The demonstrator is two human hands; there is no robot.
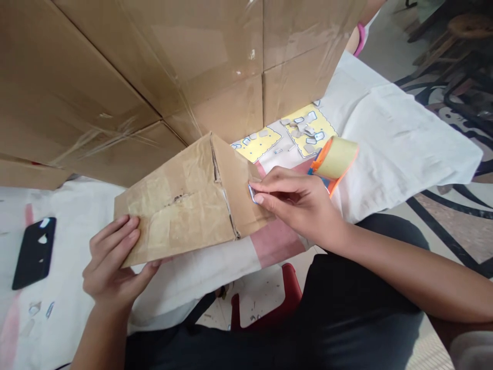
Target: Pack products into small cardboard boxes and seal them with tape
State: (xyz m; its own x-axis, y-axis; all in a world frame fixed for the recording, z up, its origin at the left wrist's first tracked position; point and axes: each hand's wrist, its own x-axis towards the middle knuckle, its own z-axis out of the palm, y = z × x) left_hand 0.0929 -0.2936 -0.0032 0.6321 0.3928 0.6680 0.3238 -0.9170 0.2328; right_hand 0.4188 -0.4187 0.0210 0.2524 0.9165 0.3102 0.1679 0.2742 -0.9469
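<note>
My left hand [113, 262] grips the left edge of a brown cardboard piece [173, 205], fingers on top and thumb below. A torn crease runs across the cardboard, and clear tape covers part of its face. Over the flap to the right of that crease, my right hand [298, 205] pinches a small blue-edged paper cutout [252, 193] between thumb and fingers. The cutout lies against the flap or just above it; I cannot tell which. Beyond the right hand stands a roll of tape [339, 158] with an orange edge.
Large taped cardboard boxes [215, 61] wall off the back. Yellow paper sheets [265, 145] with small cutouts lie before them on the cloth-covered table [400, 139]. A black phone [34, 254] rests at left. Below is a red stool [290, 288]. Part of another person shows top right.
</note>
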